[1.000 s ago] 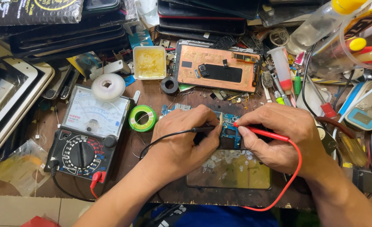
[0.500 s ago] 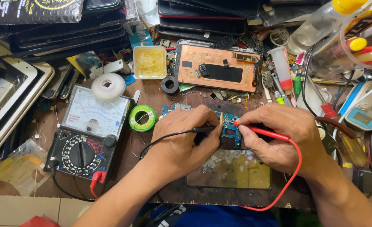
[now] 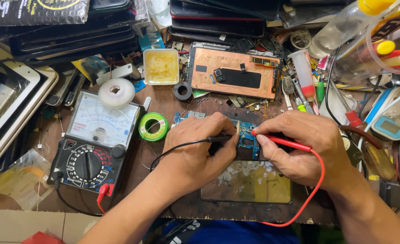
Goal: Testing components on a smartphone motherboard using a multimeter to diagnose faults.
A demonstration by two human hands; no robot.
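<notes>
My left hand [image 3: 200,147] grips a black test probe [image 3: 218,138] whose black lead runs back to an analog multimeter [image 3: 96,147] at the left. In my right hand [image 3: 304,147] is a red probe [image 3: 283,142] with a red lead looping down toward the bench edge. Both probe tips meet on a small blue circuit board [image 3: 246,133] lying between the hands. The multimeter has a white dial face and a round black selector knob.
A copper-coloured phone back panel [image 3: 233,74] lies behind the board. A green solder spool [image 3: 153,126], a white tape roll [image 3: 116,92], a yellowish flux tub [image 3: 161,66] and a glass slab [image 3: 249,183] sit nearby. Stacked screens fill the left; bottles and tools crowd the right.
</notes>
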